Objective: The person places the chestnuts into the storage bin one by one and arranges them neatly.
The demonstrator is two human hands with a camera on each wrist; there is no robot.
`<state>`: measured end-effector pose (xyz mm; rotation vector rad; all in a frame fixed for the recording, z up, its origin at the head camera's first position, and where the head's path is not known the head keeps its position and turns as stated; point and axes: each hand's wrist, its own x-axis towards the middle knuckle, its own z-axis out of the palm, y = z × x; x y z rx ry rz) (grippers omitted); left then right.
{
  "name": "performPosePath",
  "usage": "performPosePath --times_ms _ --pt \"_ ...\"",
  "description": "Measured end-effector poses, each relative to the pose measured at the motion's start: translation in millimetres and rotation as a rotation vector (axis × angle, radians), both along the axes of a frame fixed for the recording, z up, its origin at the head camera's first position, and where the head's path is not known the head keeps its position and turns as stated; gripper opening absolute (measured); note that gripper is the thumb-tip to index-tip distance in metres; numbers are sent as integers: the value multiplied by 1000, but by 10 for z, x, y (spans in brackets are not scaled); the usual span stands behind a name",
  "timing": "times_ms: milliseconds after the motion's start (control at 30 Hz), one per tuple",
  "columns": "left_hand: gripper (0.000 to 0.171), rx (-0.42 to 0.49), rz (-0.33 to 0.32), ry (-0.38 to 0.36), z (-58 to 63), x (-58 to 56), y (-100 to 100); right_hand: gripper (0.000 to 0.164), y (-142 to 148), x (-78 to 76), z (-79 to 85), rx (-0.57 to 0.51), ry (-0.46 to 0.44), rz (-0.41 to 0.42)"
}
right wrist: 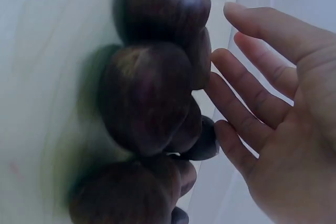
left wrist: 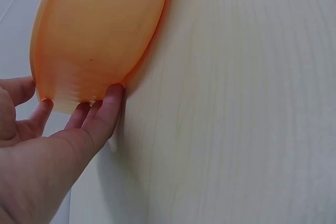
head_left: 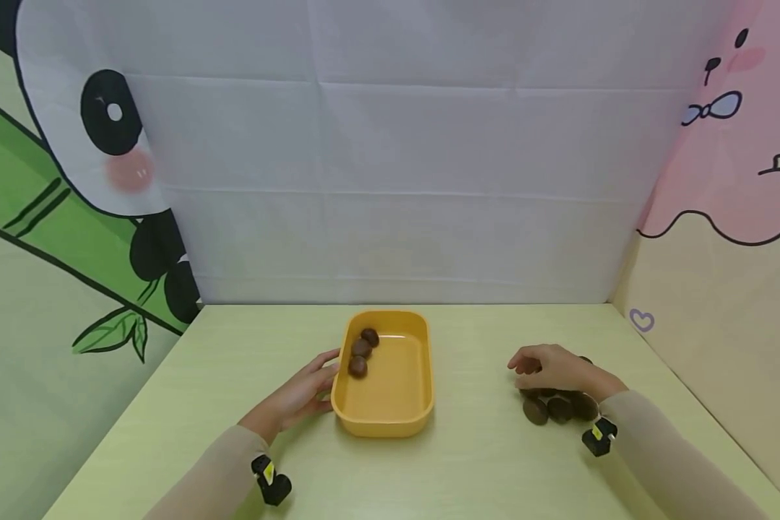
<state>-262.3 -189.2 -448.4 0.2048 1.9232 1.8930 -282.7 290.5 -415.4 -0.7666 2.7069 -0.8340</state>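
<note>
A yellow rectangular tray (head_left: 393,393) stands near the middle of the table, with 3 brown chestnuts (head_left: 358,367) lined up along its left inner wall. My left hand (head_left: 302,396) is at the tray's left side. In the left wrist view its fingertips (left wrist: 114,92) touch the outside of the tray wall, fingers spread and fairly straight. Over on the right, my right hand (head_left: 559,370) hovers above a cluster of dark chestnuts (head_left: 560,409) and partly hides them. The right wrist view shows its loosely bent fingers beside the glossy chestnuts (right wrist: 149,98), palm holding nothing.
Pale wood-grain tabletop (head_left: 474,462) lies between the tray and the chestnut cluster. A white cloth panel (head_left: 390,180) rises at the table's back edge. Side walls with cartoon drawings border the table, the right wall (head_left: 708,325) near the right arm. Each wrist wears a small black camera (head_left: 599,437).
</note>
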Motion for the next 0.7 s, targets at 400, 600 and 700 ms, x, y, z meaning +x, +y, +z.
performPosePath --times_ms 400,600,700 --pt "56 5 8 -4 -16 5 -2 31 95 91 -50 31 3 -10" --pt "57 2 1 7 -30 -3 -10 30 95 71 -84 37 30 -2" --pt "57 1 1 9 -29 -5 -10 29 96 49 -91 43 51 10"
